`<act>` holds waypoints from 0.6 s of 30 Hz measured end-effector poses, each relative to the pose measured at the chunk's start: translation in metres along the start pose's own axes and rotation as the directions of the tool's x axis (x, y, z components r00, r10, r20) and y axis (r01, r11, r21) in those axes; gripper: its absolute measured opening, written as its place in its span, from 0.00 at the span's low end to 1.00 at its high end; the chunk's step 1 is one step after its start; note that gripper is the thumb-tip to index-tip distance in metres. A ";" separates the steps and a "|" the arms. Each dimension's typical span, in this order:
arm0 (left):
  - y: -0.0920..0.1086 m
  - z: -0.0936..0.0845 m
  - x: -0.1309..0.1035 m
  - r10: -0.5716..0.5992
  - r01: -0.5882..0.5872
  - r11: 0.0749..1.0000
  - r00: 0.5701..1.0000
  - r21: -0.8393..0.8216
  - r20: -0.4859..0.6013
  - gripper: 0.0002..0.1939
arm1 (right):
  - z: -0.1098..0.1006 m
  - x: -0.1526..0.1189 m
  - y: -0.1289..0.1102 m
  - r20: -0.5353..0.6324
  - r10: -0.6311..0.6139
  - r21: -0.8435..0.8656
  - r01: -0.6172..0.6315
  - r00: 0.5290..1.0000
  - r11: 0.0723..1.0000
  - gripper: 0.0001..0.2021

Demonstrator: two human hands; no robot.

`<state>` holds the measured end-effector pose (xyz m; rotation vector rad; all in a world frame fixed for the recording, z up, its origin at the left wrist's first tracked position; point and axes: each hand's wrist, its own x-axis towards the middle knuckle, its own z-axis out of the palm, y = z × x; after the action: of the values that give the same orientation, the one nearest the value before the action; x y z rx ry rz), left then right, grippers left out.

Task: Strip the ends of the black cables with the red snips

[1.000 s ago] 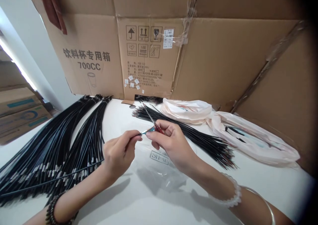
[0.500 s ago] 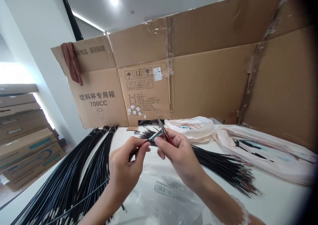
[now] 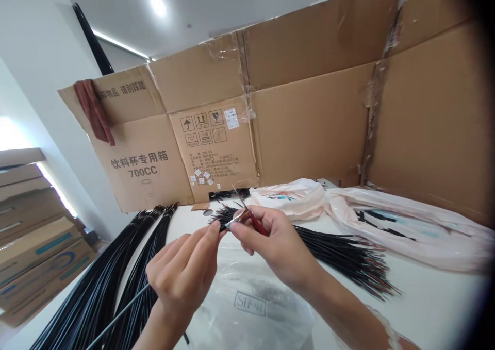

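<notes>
My left hand (image 3: pixel 187 265) is closed around a black cable (image 3: pixel 223 227), thumb and fingertips pinching it close to its stripped end. Thin coloured wires (image 3: pixel 237 218) fan out from that end between my two hands. In my right hand (image 3: pixel 276 236) lies a pair of small red-handled scissors (image 3: pixel 259 225), its thin metal blades pointing up and away to the left. The right thumb and fingertips also press against the coloured wires. Behind my left wrist, a grey-looking length of cable (image 3: pixel 119 316) runs down to the lower left.
Bundles of black cables (image 3: pixel 116 267) lie at left, another bundle (image 3: pixel 348 257) at right. A clear plastic bag (image 3: pixel 251 329) lies under my hands. White bags (image 3: pixel 309 211) with wires and black pieces sit behind. Cardboard panels (image 3: pixel 309 128) wall the table's back.
My left hand has rolled over, its back now facing up, and still grips the cable. The coloured wires are more spread. The whole view has shifted and tilted slightly.
</notes>
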<state>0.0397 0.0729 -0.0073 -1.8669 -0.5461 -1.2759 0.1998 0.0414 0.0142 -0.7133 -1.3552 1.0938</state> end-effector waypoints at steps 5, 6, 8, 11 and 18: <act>0.000 -0.001 -0.001 -0.096 0.099 0.992 0.995 -0.082 0.035 0.08 | -0.002 0.001 -0.002 0.038 -0.028 -0.002 0.028 0.999 1.000 0.17; 0.001 -0.001 -0.001 -0.150 0.156 0.979 0.987 -0.129 0.060 0.07 | -0.002 0.001 -0.002 0.042 -0.028 -0.005 0.028 0.999 1.000 0.17; 0.003 -0.002 0.001 -0.290 0.328 0.905 0.942 -0.272 0.171 0.04 | -0.004 0.002 0.000 0.050 -0.023 -0.023 0.025 0.998 0.999 0.17; 0.003 -0.002 0.004 -0.459 0.673 0.536 0.739 -0.510 0.494 0.08 | -0.007 0.004 0.002 0.063 -0.033 -0.041 0.036 0.997 0.999 0.18; -0.005 0.004 0.007 -0.122 0.785 -0.465 0.401 -0.409 0.908 0.22 | -0.008 0.010 0.008 0.128 -0.046 0.087 0.035 0.991 0.996 0.16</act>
<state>0.0408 0.0782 -0.0002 -3.6645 -1.1889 -2.3474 0.2047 0.0550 0.0102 -0.5583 -1.4182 1.1746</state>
